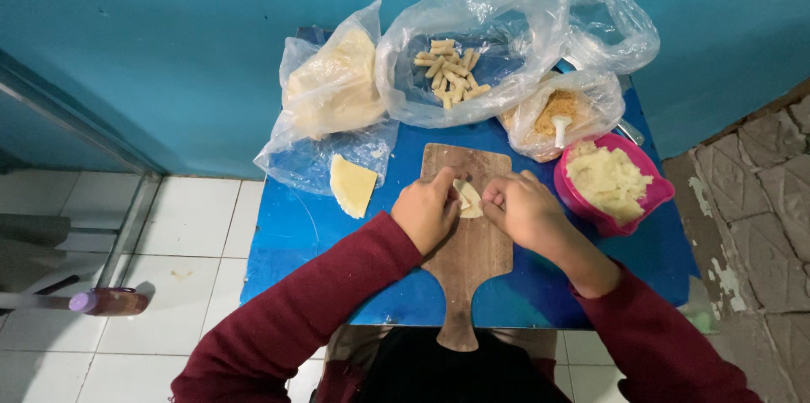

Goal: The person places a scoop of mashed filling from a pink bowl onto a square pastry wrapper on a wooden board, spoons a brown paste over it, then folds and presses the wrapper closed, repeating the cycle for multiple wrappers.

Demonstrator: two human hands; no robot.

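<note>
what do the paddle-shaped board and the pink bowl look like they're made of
The board looks like unfinished wood: matt brown with visible grain and a carved handle. The pink bowl looks like plastic: a bright, even colour with a thin, slightly shiny rim.

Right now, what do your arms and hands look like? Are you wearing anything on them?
Both arms are covered by long dark red sleeves of a soft, plain top, with no stripes or markings. The sleeves end at the wrists. The left hand and right hand are bare: no gloves, and I can see no rings, watch or bracelets on them.
</note>
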